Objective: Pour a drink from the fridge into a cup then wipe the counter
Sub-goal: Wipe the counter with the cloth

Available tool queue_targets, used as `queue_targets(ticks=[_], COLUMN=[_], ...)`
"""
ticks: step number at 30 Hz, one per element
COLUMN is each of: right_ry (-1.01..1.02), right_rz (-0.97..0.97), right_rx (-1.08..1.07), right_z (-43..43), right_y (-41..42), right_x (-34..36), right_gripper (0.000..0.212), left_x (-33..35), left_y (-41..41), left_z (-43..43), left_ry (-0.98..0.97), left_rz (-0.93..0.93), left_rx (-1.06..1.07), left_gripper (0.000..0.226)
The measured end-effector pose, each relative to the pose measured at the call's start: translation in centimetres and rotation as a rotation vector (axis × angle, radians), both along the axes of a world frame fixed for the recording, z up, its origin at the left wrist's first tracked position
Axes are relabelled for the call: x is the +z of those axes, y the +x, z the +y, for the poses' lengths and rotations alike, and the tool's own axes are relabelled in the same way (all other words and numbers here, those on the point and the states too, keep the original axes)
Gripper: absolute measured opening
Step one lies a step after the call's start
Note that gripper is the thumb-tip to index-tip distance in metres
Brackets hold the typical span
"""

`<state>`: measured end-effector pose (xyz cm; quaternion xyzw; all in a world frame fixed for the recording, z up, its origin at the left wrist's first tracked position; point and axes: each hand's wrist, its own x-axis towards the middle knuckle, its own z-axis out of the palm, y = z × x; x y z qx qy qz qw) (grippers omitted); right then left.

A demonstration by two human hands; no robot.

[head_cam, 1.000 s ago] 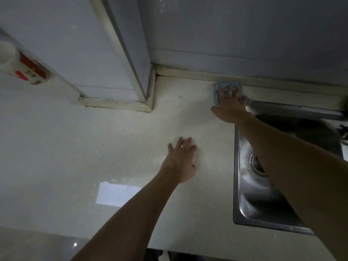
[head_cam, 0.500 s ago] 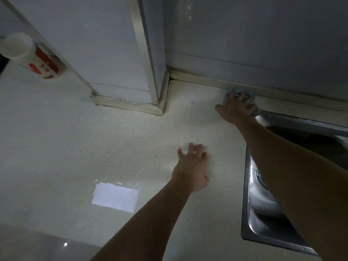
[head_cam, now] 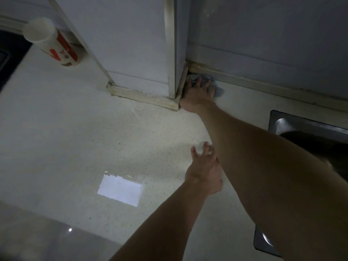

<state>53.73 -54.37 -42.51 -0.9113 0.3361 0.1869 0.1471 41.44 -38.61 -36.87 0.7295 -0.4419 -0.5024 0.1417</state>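
A blue cloth (head_cam: pixel 216 85) lies crumpled on the pale speckled counter (head_cam: pixel 94 138), pushed into the corner where the wall meets a jutting pillar. My right hand (head_cam: pixel 197 95) presses flat on the cloth with fingers spread, arm stretched far forward. My left hand (head_cam: pixel 204 170) rests on the counter nearer me, fingers apart and empty, just left of my right forearm. A white cup with red print (head_cam: pixel 54 44) stands at the far left against the pillar.
A steel sink (head_cam: pixel 278 123) is set into the counter at the right, mostly hidden by my right arm. A dark surface (head_cam: pixel 9 57) shows at the far left edge. A bright reflection (head_cam: pixel 120 189) lies on the counter near me.
My right hand has slid the cloth leftward along the back wall from beside the sink into the pillar corner. My left hand has stayed on the counter; the view has shifted left.
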Motion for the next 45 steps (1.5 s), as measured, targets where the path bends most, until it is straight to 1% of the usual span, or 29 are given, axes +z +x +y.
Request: queue_targets(ticks=[1, 2, 3, 4, 5, 6, 7, 8, 12, 15, 18, 21, 24, 27, 31, 33, 37, 39, 42, 45], right_ry=[-0.007, -0.019, -0.030, -0.034, -0.032, -0.033, -0.038, -0.046, -0.138, -0.177, -0.172, -0.223, -0.195, -0.170, -0.144, -0.127, -0.132, -0.127, -0.142, -0.183], right_rz=[-0.006, -0.014, -0.021, -0.023, -0.018, -0.013, -0.011, -0.011, 0.009, 0.035, 0.070, 0.104, 0.131, 0.135, 0.053, 0.018, -0.010, -0.010, -0.001, 0.000], right_rx=[0.020, 0.036, 0.051, 0.060, 0.063, 0.068, 0.081, 0.103, 0.217, 0.219, 0.114, -0.005, -0.149, -0.265, -0.415, -0.357, -0.080, 0.022, 0.115, 0.205], right_z=[0.3, 0.4, 0.4, 0.3, 0.2, 0.0, -0.1, -0.2, -0.5, -1.9, -4.5, -7.6, -9.0, -8.3, -4.6, -2.1, 2.8, 4.7, 4.6, 2.3], right_y=[0.2, 0.2, 0.2, 0.2, 0.0, -0.1, -0.1, -0.2, -2.2, -5.2, -10.1, -15.5, -18.7, -19.1, -15.8, -12.6, -5.4, -3.4, -3.6, -6.7], right_x=[-0.2, -0.5, -0.7, -0.8, -0.8, -0.7, -0.6, -0.5, -0.6, -0.7, -0.1, 0.3, 0.4, 0.1, -0.1, 0.1, 0.4, 0.2, 0.1, 0.3], right_gripper=[0.084, 0.084, 0.084, 0.085, 0.085, 0.085, 0.085, 0.085, 0.088, 0.088, 0.085, 0.084, 0.080, 0.080, 0.075, 0.078, 0.083, 0.086, 0.087, 0.085], left_x=[1.2, 1.6, 0.8, -0.1, -0.9, -2.1, -3.3, -3.9, -4.9, -4.6, -4.1, -3.9, -3.8, -3.7, -3.8, -3.9, -3.4, -3.3, -3.2, -3.1], left_y=[0.0, -0.1, 0.1, -0.3, -0.7, -0.6, -0.5, -0.5, -0.6, 0.0, -0.4, -1.1, -1.3, -1.2, -0.4, 0.0, 0.4, 0.7, 1.0, 1.3], left_z=[0.0, -0.5, -0.6, -0.1, 0.1, 0.0, -0.2, -0.3, 0.0, 1.0, 2.6, 5.5, 8.9, 11.7, 12.8, 12.4, 11.6, 11.4, 11.5, 11.8], left_ry=[-0.039, -0.043, -0.080, -0.131, -0.048, -0.017, -0.021, -0.006, -0.075, -0.088, -0.086, -0.069, -0.054, 0.013, 0.034, 0.041, 0.086, 0.076, 0.068, 0.060], left_rz=[0.190, 0.241, 0.100, -0.106, -0.276, -0.448, -0.533, -0.548, -0.549, -0.534, -0.484, -0.498, -0.522, -0.554, -0.544, -0.541, -0.499, -0.473, -0.454, -0.434], left_rx=[0.151, 0.201, 0.101, -0.081, -0.232, -0.304, -0.324, -0.320, -0.257, -0.259, -0.203, -0.137, -0.065, -0.115, -0.211, -0.248, -0.244, -0.226, -0.225, -0.232], left_gripper=[0.170, 0.180, 0.175, 0.146, 0.097, 0.066, 0.067, 0.069, 0.073, 0.070, 0.067, 0.068, 0.068, 0.068, 0.073, 0.074, 0.071, 0.069, 0.065, 0.065])
